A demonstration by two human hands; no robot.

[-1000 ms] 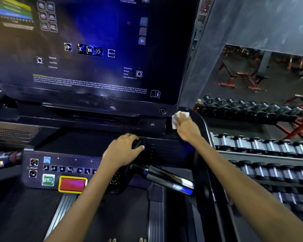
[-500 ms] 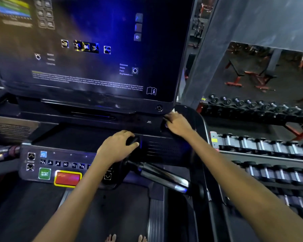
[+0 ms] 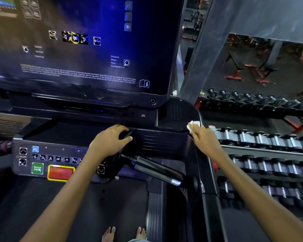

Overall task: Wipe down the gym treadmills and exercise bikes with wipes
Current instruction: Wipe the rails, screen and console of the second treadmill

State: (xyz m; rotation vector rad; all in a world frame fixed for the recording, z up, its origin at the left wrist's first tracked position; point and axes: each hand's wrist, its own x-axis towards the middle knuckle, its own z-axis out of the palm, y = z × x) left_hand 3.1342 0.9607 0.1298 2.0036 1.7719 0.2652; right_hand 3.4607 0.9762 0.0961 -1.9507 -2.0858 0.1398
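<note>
I stand on a black treadmill whose console (image 3: 164, 142) and big dark screen (image 3: 87, 49) fill the view. My right hand (image 3: 205, 139) holds a crumpled white wipe (image 3: 193, 125) and presses it on the console's right rim, beside the speaker grille. My left hand (image 3: 110, 141) grips the black top of the centre handlebar (image 3: 152, 167). The wipe shows only past my fingertips; the rest is hidden under the hand.
A button panel with a green key and a red stop button (image 3: 60, 172) sits at the lower left. Racks of dumbbells (image 3: 262, 165) run along the right of the treadmill. The belt (image 3: 94, 206) and my bare feet (image 3: 124, 233) lie below. Red benches stand far right.
My right hand slid with the wipe from under the screen's lower right corner out to the right rim of the console. My left hand kept its grip on the handlebar.
</note>
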